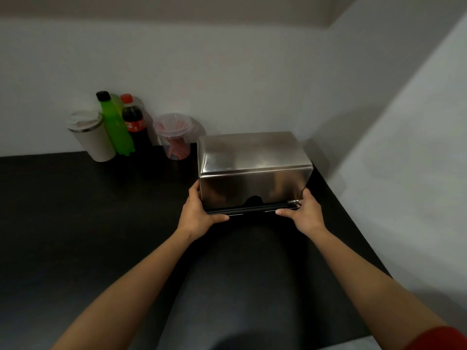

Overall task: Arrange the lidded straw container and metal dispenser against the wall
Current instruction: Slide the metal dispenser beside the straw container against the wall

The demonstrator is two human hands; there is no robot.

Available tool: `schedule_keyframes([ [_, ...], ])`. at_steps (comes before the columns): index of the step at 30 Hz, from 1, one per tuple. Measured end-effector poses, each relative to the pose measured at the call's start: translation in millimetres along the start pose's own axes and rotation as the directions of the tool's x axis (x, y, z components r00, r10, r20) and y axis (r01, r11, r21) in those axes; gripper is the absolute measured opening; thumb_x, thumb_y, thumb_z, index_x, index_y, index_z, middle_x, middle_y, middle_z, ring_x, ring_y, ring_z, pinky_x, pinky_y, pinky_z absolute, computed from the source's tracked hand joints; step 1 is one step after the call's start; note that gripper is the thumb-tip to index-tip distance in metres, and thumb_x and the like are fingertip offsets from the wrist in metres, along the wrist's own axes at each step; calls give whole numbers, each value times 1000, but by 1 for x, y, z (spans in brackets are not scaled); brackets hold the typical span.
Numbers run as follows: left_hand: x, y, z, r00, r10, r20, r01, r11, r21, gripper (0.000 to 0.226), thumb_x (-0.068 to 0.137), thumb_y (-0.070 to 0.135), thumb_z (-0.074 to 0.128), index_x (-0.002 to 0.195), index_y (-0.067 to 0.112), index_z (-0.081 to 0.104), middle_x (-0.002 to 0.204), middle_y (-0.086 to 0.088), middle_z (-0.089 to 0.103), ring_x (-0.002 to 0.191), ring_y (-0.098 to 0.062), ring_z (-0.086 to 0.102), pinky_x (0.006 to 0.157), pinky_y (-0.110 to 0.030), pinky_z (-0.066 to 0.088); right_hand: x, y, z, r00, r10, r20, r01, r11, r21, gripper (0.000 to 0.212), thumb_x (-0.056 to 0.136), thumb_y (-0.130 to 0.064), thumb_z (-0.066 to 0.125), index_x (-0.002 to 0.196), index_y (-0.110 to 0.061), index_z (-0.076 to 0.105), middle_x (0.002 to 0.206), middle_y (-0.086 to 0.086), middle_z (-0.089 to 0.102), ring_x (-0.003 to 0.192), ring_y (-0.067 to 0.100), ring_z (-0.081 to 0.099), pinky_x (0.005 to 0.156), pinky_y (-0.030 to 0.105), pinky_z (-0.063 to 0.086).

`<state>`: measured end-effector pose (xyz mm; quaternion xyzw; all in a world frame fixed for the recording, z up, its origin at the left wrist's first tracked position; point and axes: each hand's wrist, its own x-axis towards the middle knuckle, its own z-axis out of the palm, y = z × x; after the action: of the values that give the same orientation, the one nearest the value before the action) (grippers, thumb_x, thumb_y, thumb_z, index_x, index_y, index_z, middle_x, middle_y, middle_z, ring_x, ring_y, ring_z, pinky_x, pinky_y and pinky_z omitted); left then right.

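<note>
A shiny metal dispenser (252,170), box-shaped, stands on the black counter (101,223) near the back right corner, its rear close to the wall. My left hand (198,214) grips its lower left front corner and my right hand (302,213) grips its lower right front corner, thumbs along the bottom edge. Just left of the box, at the back wall, stands the clear lidded straw container (174,136) with red straws inside; the box hides part of its right side.
Along the back wall to the left stand a cola bottle (135,127), a green bottle (116,125) and a white lidded tumbler (91,136). A white side wall (404,147) bounds the counter on the right.
</note>
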<state>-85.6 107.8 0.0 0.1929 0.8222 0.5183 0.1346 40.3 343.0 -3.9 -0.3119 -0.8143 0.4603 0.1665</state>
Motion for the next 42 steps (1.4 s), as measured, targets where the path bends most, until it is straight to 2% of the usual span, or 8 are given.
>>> schedule_keyframes([
  [7,28,0,-4,1000,-18,-10,18,999,28,112,53,18,90,142,18,22,136,-4,49,126,-23,45,104,-42,41,27,-6,7,1000,20,3,-20,1000,3,74,57,-13,87,120,-11,49,120,8,60,115,24,55,102,42,43],
  [14,58,-1,-6,999,-33,-30,34,998,46,111,54,19,89,142,20,21,133,-5,52,123,-24,49,98,-33,41,60,-15,16,999,34,12,-34,999,-7,75,56,-13,87,121,-13,49,122,7,59,116,23,53,98,31,41],
  [18,75,-3,-8,999,-30,-43,33,998,61,111,55,20,89,143,21,21,133,-4,53,121,-23,51,97,-31,42,78,-19,22,1000,20,3,-20,1000,-22,78,56,-14,87,124,-13,48,126,9,57,119,25,52,102,37,41],
  [22,91,-4,-10,998,-46,-49,49,997,60,112,55,22,89,143,23,21,134,-3,52,123,-23,49,96,-29,39,94,-22,29,1000,13,-7,-13,1000,-8,77,57,-12,86,124,-12,48,125,8,58,119,25,52,96,29,39],
  [27,110,-5,-10,996,-65,-60,67,997,32,109,56,20,88,143,23,22,137,-3,49,125,-24,46,98,-31,37,113,-28,37,1000,25,-4,-25,999,25,76,58,-9,85,124,-15,48,122,6,59,115,23,53,92,26,40],
  [33,129,-7,-10,995,-53,-82,56,998,32,108,57,19,88,144,21,23,138,-4,49,125,-23,46,88,-21,35,133,-35,44,999,50,-4,-50,999,19,77,59,-8,85,126,-12,47,123,7,59,114,24,55,90,24,40],
  [40,144,-11,-13,997,9,-80,-9,1000,10,104,60,18,87,144,16,26,137,-4,51,125,-21,46,96,-23,34,150,-37,54,998,50,-26,-49,998,39,80,60,-10,84,129,-15,45,125,6,58,116,23,53,91,24,38],
  [42,149,-12,-14,997,22,-72,-22,1000,11,103,61,19,86,145,17,26,136,-2,51,124,-16,46,95,-17,33,153,-38,57,998,48,-30,-47,998,47,78,61,-10,84,128,-15,45,123,5,58,110,18,53,88,23,38],
])
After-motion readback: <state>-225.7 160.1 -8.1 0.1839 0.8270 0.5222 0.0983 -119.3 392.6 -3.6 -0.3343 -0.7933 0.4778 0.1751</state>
